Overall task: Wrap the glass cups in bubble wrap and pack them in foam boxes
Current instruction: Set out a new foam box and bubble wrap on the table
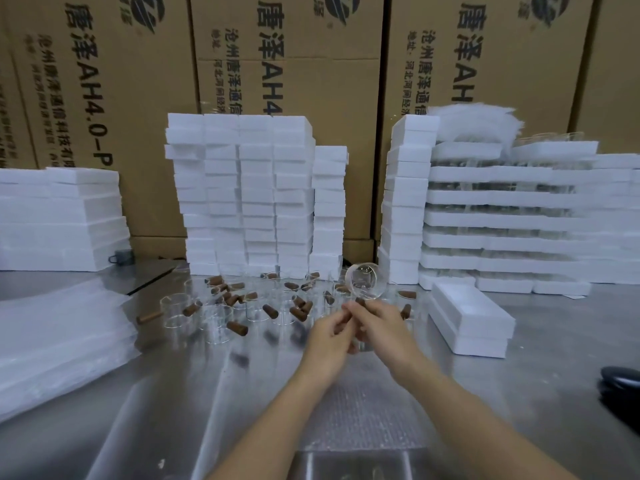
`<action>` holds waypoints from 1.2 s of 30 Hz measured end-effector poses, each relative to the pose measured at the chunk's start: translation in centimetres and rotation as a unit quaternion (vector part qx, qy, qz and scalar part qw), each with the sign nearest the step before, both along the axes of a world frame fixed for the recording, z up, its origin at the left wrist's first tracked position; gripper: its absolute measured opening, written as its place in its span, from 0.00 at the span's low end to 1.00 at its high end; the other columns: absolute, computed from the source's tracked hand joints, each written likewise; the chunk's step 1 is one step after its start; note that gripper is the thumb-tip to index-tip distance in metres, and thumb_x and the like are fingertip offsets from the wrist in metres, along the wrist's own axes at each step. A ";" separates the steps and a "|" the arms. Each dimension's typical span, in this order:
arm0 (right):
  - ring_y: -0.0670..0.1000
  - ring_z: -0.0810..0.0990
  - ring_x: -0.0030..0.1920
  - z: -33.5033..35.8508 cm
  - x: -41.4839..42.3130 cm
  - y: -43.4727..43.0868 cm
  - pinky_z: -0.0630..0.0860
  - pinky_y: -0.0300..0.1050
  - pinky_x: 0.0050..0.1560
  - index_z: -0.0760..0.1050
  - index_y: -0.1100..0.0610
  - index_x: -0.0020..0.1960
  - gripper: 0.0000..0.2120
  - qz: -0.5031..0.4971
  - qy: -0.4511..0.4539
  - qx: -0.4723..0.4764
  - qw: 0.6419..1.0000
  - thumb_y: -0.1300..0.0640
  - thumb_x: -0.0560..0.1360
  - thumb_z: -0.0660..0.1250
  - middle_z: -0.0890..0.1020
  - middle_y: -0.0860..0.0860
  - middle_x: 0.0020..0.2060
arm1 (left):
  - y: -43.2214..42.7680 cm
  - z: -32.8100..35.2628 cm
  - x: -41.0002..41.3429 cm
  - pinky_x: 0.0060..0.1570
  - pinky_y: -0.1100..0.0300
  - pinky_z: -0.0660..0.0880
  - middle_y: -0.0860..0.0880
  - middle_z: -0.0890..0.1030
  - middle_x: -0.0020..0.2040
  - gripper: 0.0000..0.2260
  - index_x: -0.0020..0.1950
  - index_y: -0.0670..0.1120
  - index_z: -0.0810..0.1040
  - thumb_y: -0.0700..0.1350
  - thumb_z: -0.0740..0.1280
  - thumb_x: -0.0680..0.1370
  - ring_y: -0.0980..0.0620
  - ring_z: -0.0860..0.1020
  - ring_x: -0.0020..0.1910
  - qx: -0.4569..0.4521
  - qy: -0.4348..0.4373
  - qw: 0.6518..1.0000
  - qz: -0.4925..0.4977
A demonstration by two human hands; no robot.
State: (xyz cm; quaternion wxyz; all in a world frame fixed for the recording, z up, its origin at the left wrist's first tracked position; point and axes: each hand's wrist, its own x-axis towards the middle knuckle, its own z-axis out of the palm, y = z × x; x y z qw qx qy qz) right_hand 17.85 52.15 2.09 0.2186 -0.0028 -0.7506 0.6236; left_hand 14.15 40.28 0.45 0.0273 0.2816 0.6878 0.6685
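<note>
A clear glass cup (366, 280) with a brown wooden handle is lifted above the metal table, its mouth turned toward me. My right hand (384, 327) pinches its handle from below. My left hand (329, 336) holds a second brown handle beside it; the glass on that one is hard to make out. A sheet of bubble wrap (360, 407) lies flat under my forearms. Several more glass cups with brown handles (221, 317) stand and lie at mid-table. An open white foam box (471, 315) sits to the right of my hands.
Stacks of white foam boxes (256, 195) line the back, with more at left (59, 220) and right (502, 216), in front of cardboard cartons (104, 81). A pile of bubble-wrap sheets (59, 341) lies at left. A black object (621, 386) sits at the right edge.
</note>
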 end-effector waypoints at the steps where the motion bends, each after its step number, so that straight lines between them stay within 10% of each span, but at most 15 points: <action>1: 0.47 0.82 0.36 -0.5 0.0 -0.5 0.77 0.39 0.36 0.83 0.59 0.43 0.17 -0.011 0.027 0.000 1.000 0.51 0.85 0.66 0.86 0.55 0.38 | -0.2 0.0 0.0 0.45 0.58 0.79 0.41 0.87 0.50 0.11 0.62 0.45 0.86 0.43 0.64 0.88 0.52 0.81 0.42 -0.002 0.005 1.000 -0.005; 7: 0.43 0.80 0.41 -1.5 0.5 -0.6 0.72 0.36 0.41 0.79 0.51 0.44 0.15 -0.140 0.098 0.139 0.975 0.48 0.86 0.63 0.83 0.43 0.38 | -1.1 0.5 0.4 0.51 0.57 0.80 0.51 0.88 0.49 0.07 0.53 0.52 0.88 0.46 0.70 0.83 0.53 0.83 0.48 0.018 -0.016 0.999 0.049; 20: 0.39 0.80 0.36 -2.1 1.6 -1.0 0.75 0.29 0.38 0.76 0.52 0.43 0.17 -0.102 0.110 0.133 0.980 0.50 0.88 0.59 0.82 0.39 0.37 | -1.8 1.4 0.5 0.47 0.62 0.82 0.51 0.87 0.61 0.19 0.70 0.49 0.83 0.53 0.74 0.81 0.55 0.86 0.57 0.124 -0.054 0.991 0.011; 36: 0.53 0.84 0.37 -2.2 1.8 -1.3 0.83 0.58 0.43 0.77 0.52 0.52 0.08 -0.080 0.101 0.097 0.987 0.48 0.85 0.66 0.84 0.55 0.37 | -1.9 1.0 0.2 0.37 0.65 0.79 0.51 0.89 0.53 0.13 0.55 0.49 0.88 0.57 0.74 0.79 0.51 0.87 0.54 0.151 -0.155 0.976 0.001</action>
